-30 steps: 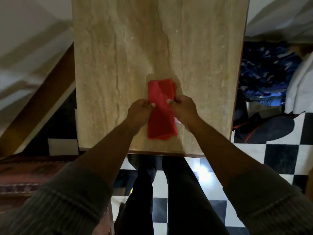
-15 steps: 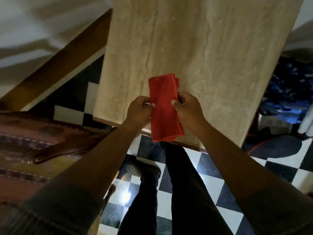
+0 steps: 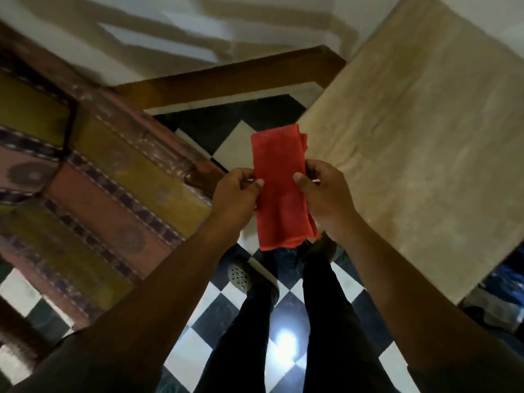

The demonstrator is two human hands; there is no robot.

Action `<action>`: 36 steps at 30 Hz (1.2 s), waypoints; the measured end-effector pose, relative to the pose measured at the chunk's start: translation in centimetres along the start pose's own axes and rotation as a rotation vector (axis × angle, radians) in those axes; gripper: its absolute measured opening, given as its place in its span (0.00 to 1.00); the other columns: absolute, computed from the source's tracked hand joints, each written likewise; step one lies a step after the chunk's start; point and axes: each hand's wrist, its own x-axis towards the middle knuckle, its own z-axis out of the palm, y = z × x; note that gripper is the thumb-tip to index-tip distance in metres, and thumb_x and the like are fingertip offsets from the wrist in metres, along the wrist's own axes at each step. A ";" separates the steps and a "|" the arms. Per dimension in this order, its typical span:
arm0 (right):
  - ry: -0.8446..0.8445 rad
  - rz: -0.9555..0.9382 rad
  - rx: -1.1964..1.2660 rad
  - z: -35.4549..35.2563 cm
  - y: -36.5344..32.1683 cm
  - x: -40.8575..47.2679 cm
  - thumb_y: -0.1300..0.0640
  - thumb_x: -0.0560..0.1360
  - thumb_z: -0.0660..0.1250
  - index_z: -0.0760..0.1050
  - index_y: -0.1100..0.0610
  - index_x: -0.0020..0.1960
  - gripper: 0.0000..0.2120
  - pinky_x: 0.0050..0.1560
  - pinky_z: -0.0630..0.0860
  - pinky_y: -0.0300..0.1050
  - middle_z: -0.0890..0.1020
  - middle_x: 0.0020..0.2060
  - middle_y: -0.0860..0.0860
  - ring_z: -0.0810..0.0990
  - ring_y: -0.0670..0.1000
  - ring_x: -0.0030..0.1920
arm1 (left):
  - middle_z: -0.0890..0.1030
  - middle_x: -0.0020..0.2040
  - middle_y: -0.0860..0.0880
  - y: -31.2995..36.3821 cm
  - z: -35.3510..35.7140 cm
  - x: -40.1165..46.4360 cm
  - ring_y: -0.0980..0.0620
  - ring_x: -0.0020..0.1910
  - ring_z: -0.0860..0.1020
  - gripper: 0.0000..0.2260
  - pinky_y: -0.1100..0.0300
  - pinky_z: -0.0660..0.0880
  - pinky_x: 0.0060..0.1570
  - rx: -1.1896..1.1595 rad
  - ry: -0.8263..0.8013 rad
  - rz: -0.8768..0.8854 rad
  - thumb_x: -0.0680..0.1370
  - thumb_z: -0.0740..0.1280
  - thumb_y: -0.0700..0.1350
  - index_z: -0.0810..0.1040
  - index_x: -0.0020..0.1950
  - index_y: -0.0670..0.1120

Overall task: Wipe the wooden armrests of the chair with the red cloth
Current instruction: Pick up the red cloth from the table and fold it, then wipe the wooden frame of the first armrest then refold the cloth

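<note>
A folded red cloth (image 3: pixel 279 185) hangs in the air in front of me, held by both hands. My left hand (image 3: pixel 234 195) pinches its left edge and my right hand (image 3: pixel 326 197) pinches its right edge. The chair (image 3: pixel 93 177) with a striped red and yellow cushion fills the left side. Its wooden armrest (image 3: pixel 158 143) runs diagonally down to a rounded end just left of my left hand. Neither the cloth nor my hands touch the armrest.
A beige stone-topped table (image 3: pixel 425 143) stands at the right, its corner close to my right hand. A black and white checkered floor (image 3: pixel 283 350) lies below, with my legs and a grey shoe (image 3: pixel 241 275). A wooden skirting board (image 3: pixel 226 78) runs along the white wall.
The cloth has come off the table and is now held in the air. My view has swung left, so the chair and its armrest have come into sight and the table has shifted right.
</note>
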 end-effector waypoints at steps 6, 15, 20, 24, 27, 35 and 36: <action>-0.106 -0.182 -0.132 8.1 -4.6 -0.8 0.53 0.81 0.63 0.76 0.51 0.62 0.11 0.53 0.79 0.46 0.80 0.50 0.43 0.79 0.43 0.50 | 0.84 0.51 0.46 -1.9 -8.8 -1.5 0.48 0.48 0.84 0.08 0.50 0.83 0.46 -0.183 0.172 0.026 0.81 0.65 0.43 0.79 0.59 0.46; -0.154 -0.411 -0.341 18.8 -9.6 3.7 0.52 0.81 0.62 0.74 0.51 0.67 0.15 0.52 0.69 0.38 0.78 0.58 0.45 0.75 0.43 0.55 | 0.84 0.47 0.48 -5.1 -15.8 2.6 0.53 0.41 0.83 0.06 0.58 0.82 0.38 -0.578 0.310 -0.044 0.82 0.65 0.44 0.78 0.57 0.47; -0.056 -0.465 -0.395 22.4 -9.8 7.9 0.54 0.81 0.63 0.76 0.51 0.65 0.14 0.55 0.69 0.40 0.78 0.57 0.45 0.75 0.43 0.56 | 0.82 0.44 0.51 -5.6 -16.6 7.3 0.60 0.33 0.82 0.02 0.64 0.79 0.31 -0.644 0.317 0.019 0.82 0.64 0.44 0.77 0.52 0.51; -0.035 -0.479 -0.431 23.6 -7.9 9.9 0.55 0.81 0.63 0.72 0.52 0.69 0.17 0.52 0.70 0.34 0.77 0.59 0.48 0.75 0.44 0.55 | 0.84 0.45 0.50 -7.1 -16.5 9.8 0.59 0.35 0.83 0.05 0.66 0.78 0.32 -0.617 0.306 0.035 0.82 0.64 0.43 0.78 0.50 0.52; -0.040 -0.547 -0.509 24.0 -6.4 10.2 0.56 0.81 0.62 0.70 0.55 0.70 0.18 0.54 0.73 0.32 0.74 0.63 0.54 0.73 0.45 0.57 | 0.84 0.45 0.50 -7.9 -16.5 10.1 0.58 0.38 0.85 0.03 0.64 0.79 0.34 -0.673 0.307 0.038 0.82 0.65 0.43 0.78 0.52 0.50; -0.314 -1.148 -1.128 24.9 -5.4 10.4 0.47 0.83 0.55 0.54 0.61 0.79 0.31 0.77 0.50 0.68 0.55 0.80 0.62 0.47 0.63 0.80 | 0.79 0.65 0.48 -13.4 -17.3 12.4 0.51 0.62 0.77 0.20 0.53 0.74 0.61 0.087 0.598 0.118 0.82 0.62 0.56 0.73 0.70 0.47; -0.374 -1.127 -1.162 25.2 -5.2 10.7 0.46 0.82 0.54 0.50 0.61 0.80 0.32 0.78 0.49 0.66 0.50 0.81 0.60 0.44 0.61 0.80 | 0.72 0.73 0.44 -14.7 -17.8 13.5 0.45 0.71 0.70 0.25 0.50 0.67 0.68 0.291 0.586 0.112 0.81 0.61 0.57 0.68 0.75 0.46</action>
